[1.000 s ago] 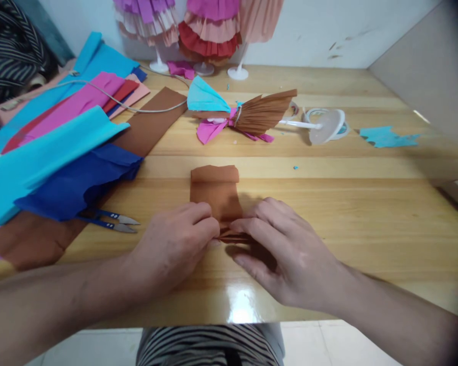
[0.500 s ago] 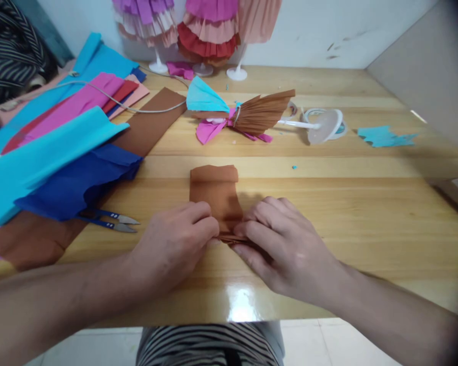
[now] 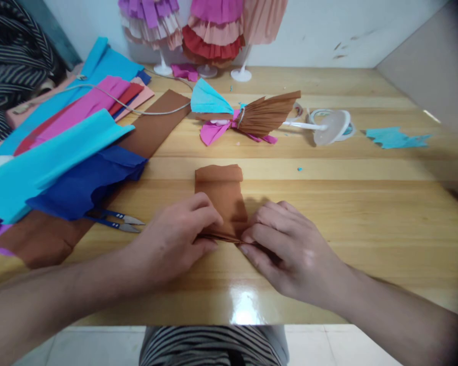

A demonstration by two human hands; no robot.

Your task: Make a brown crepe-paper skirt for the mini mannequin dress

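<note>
Glossy wooden bench [image 3: 347, 203] is carrying a rectangular, folded brown-paper strip [image 3: 222, 201] toward six o'clock. Right hand [image 3: 293, 246] is pinching its five-o'clock corner; left hand [image 3: 179, 234] is touching its eight-o'clock side, grip closure unclear.

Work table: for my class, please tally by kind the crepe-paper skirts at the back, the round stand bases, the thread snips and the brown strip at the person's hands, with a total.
Crepe-paper skirts: 3
Round stand bases: 4
Thread snips: 1
Brown crepe-paper strip: 1
Total: 9
</note>
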